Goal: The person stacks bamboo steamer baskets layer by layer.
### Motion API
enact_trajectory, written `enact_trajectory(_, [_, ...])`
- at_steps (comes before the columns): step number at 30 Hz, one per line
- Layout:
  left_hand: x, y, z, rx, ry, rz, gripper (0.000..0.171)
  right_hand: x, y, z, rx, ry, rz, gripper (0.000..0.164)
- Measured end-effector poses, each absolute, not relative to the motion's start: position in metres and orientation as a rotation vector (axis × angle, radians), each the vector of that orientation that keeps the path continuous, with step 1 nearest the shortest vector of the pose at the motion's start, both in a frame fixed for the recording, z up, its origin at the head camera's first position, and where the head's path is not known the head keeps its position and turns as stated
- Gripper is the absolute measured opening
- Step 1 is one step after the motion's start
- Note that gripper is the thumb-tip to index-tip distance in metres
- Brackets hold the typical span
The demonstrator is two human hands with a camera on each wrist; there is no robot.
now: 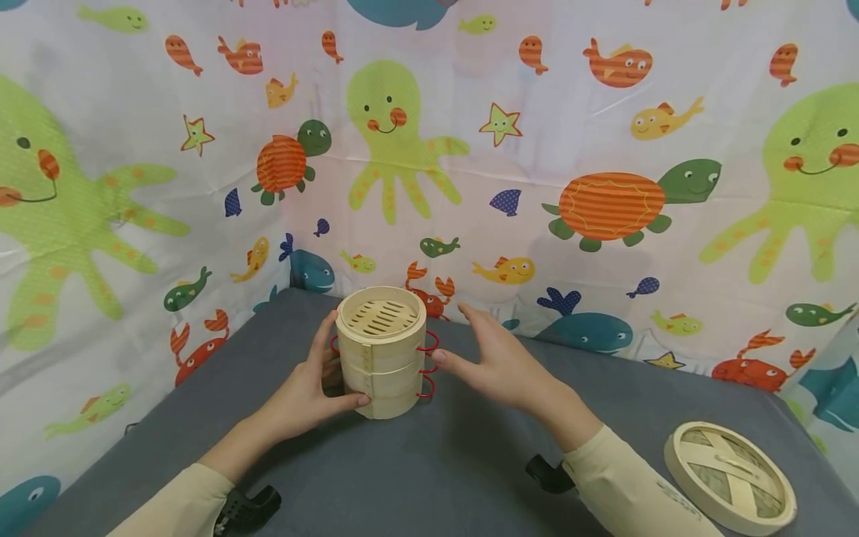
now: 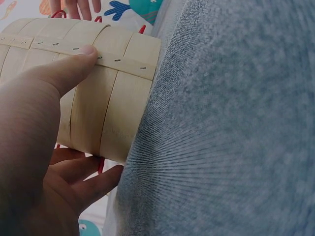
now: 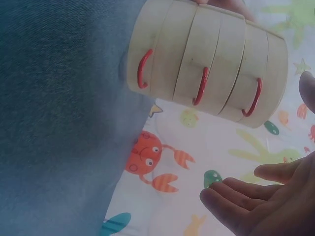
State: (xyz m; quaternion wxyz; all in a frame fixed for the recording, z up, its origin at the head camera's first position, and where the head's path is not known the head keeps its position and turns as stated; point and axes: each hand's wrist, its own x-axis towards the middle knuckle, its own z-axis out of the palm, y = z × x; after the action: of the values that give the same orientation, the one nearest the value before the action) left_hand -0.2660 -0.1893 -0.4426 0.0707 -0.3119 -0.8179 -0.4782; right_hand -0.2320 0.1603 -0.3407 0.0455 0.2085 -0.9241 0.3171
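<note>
A stack of three round bamboo steamer baskets stands on the table, its slatted top facing up. Small red loop handles stick out from its sides, one per tier. My left hand grips the stack from the left; in the left wrist view its thumb lies across the stapled seam and the other fingers reach round the far side. To the right of the stack, my right hand is held up with fingers extended and thumb spread, close to the red handles. The right wrist view shows a gap between this hand and the baskets.
A round bamboo lid with a woven top and a small handle lies on the grey-blue table at the right, beside my right sleeve. Behind the table hangs a curtain printed with sea animals.
</note>
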Motion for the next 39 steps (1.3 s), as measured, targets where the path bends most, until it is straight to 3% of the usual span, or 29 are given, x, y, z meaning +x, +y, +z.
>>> enact_trajectory(39, [-0.268, -0.188, -0.445, -0.939, -2.455, -1.421, 0.142, -0.221, 0.228, -0.367, 0.410, -2.865, 0.949, 0.106])
